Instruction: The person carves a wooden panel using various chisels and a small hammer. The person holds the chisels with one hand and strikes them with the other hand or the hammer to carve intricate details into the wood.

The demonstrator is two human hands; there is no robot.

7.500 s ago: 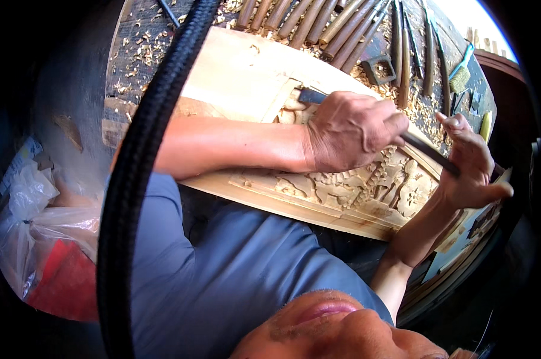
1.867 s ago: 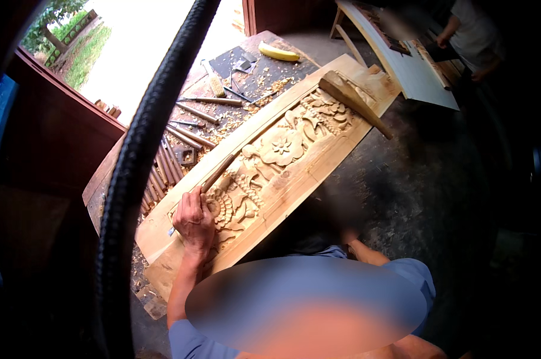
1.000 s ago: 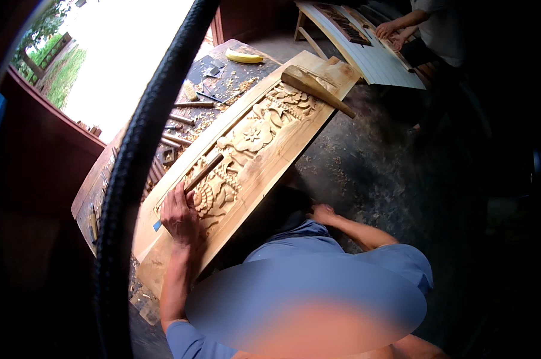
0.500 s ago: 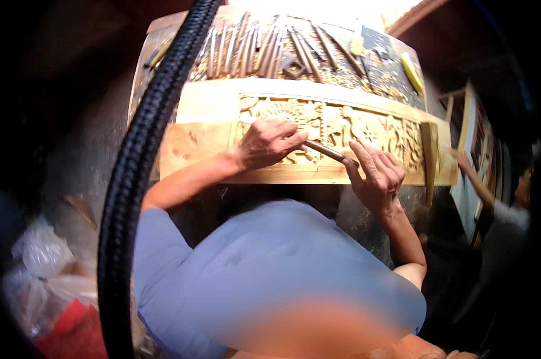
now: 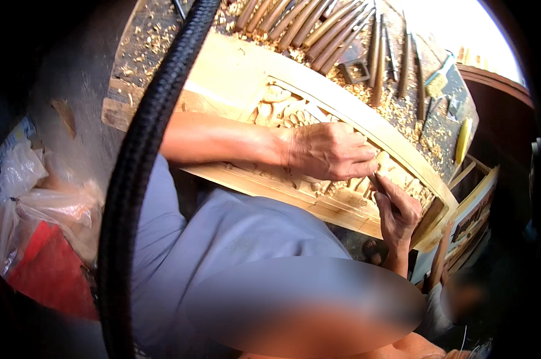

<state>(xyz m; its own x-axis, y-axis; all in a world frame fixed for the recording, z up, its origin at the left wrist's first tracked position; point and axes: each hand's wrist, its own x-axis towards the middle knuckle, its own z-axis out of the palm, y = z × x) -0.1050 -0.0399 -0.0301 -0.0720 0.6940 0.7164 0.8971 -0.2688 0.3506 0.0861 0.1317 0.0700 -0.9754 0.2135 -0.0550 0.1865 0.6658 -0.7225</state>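
Observation:
A pale wooden panel (image 5: 225, 66) carved in relief lies in front of me, slanting down to the right. My left hand (image 5: 330, 149) reaches across its carved middle, fingers closed around the front part of a slim carving chisel. At the right part of the relief, my right hand (image 5: 399, 209) closes on the brown handle of that chisel (image 5: 378, 181), thumb and fingers pressed along it. The chisel's cutting tip is hidden by my left hand. Both hands are close together, low over the carving.
Behind the panel, several wood-handled chisels (image 5: 303, 27) lie in a row among wood shavings (image 5: 157, 36). A brush (image 5: 439, 81) and a yellow object (image 5: 463, 140) lie at the bench's right. Plastic bags (image 5: 49, 206) sit at lower left. A black braided cable (image 5: 142, 149) crosses the view.
The view has swung, so panel and tools now slant. My left hand has moved right along the relief, and my right hand, fingers extended before, has closed on the chisel handle.

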